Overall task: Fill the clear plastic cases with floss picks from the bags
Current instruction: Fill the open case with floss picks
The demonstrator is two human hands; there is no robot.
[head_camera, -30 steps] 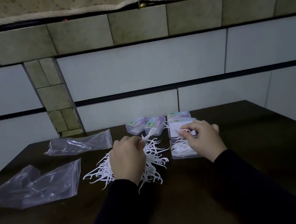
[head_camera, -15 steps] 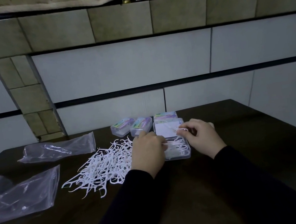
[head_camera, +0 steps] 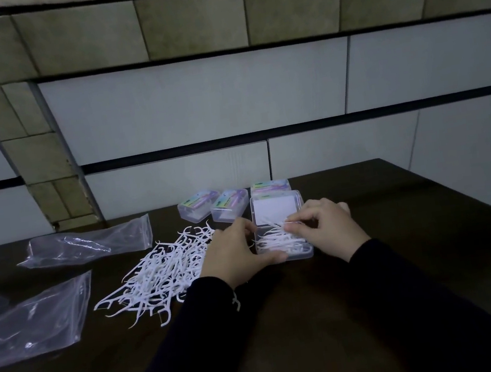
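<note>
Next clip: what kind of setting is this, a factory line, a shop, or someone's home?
Probably a home or small informal workspace, not a factory line. One dark wooden table stands against a tiled wall, with a fabric-covered ledge above. The floss picks lie in a loose heap beside two plastic bags, with no bins or machinery.

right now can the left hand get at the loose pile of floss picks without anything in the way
Probably yes. The left hand rests at the open case, and the pile of floss picks lies right beside it on bare table. Nothing stands between them; the bags lie farther left.
</note>
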